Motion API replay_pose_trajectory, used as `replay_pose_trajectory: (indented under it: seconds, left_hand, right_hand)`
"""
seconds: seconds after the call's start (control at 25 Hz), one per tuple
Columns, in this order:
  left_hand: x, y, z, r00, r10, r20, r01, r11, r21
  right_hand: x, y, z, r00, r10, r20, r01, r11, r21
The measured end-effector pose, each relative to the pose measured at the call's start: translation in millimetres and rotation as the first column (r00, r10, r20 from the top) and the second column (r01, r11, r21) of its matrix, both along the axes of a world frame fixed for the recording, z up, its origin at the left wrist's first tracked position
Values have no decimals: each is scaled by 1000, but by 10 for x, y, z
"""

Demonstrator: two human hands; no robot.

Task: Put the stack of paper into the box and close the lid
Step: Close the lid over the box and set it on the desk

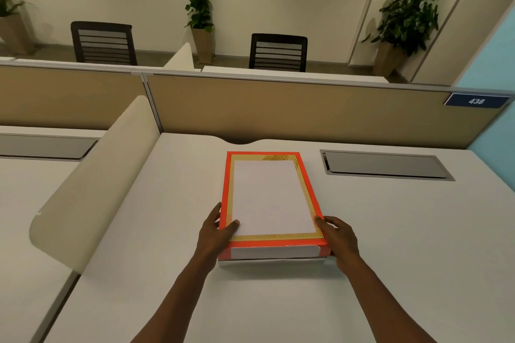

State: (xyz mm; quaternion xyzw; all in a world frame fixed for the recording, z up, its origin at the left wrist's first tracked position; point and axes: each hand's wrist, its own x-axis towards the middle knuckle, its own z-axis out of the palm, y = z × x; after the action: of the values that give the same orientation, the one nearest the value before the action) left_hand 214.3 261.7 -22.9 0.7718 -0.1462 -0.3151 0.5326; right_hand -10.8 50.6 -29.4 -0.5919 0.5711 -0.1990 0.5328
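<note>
An orange-red flat box [225, 189] lies on the white desk [390, 231], its short end toward me. Inside its gold-patterned border shows a white stack of paper [270, 195]; whether the sheets rest in the box or on its lid I cannot tell. A white flap [274, 252] runs along the near end. My left hand [217, 231] grips the near left corner, thumb lying on the white surface. My right hand [338, 239] holds the near right corner from the side.
A cream curved divider [97, 175] borders the desk on the left. A grey cable hatch [384, 166] is set into the desk to the right of the box. A tan partition [306, 111] with a sign reading 438 [476, 101] closes the back.
</note>
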Motion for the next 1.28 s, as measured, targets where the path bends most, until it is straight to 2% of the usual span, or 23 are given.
replay_pose_trajectory:
  seconds: [0.24, 0.44, 0.6, 0.76, 1.0, 1.16, 1.28]
  left_hand:
    - [-64, 57, -54, 1000, -17, 23, 17, 1000, 17]
    - [-94, 140, -112, 999, -13, 42, 11, 999, 40]
    - [-107, 185, -131, 997, 13, 73, -22, 992, 125]
    - [-150, 246, -203, 997, -14, 81, -6, 970, 243]
    - [-206, 277, -218, 991, -10, 132, -20, 974, 224]
    - [-207, 218, -208, 951, -118, 284, 52, 972, 231]
    - [-197, 247, -239, 925, -185, 332, 103, 963, 247]
  right_hand:
    - [16, 131, 50, 978, 51, -201, -96, 970, -223]
    - [28, 184, 75, 952, 80, -295, -160, 954, -255]
    - [-16, 152, 91, 905, 132, -405, -245, 939, -243]
    - [-80, 215, 12, 897, 168, -408, -270, 940, -208]
    - [-79, 261, -55, 880, 202, -429, -325, 916, -235]
    - [-53, 292, -98, 873, 221, -435, -371, 880, -296]
    - [-75, 335, -175, 859, 210, -467, -396, 851, -345]
